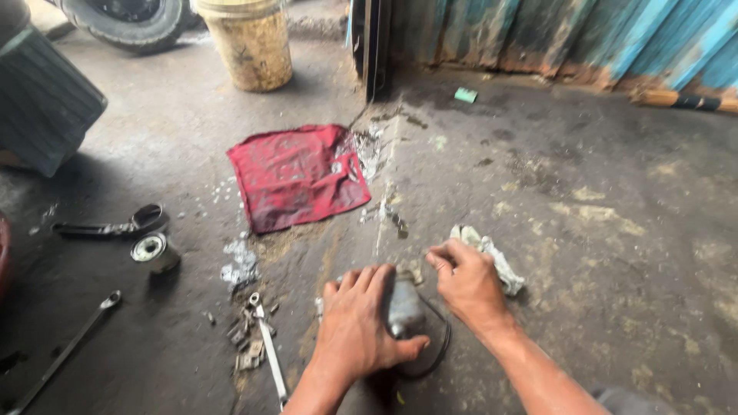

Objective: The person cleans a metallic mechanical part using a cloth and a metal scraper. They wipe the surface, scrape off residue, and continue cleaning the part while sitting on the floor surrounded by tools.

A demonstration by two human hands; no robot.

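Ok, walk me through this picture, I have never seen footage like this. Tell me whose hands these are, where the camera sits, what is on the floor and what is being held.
There is one picture, taken by a camera worn on a person's head, looking down at their own two bare hands. There is no machine.

The left hand lies over a small grey metal part on the dirty concrete floor; a black ring curves around that part. The right hand pinches a crumpled pale rag.

Around them lie a red cloth, a long wrench, a smaller spanner among little metal bits, a short round metal cylinder and a dark tool. Farther back stand a yellowish bucket, a tyre and a blue corrugated wall.
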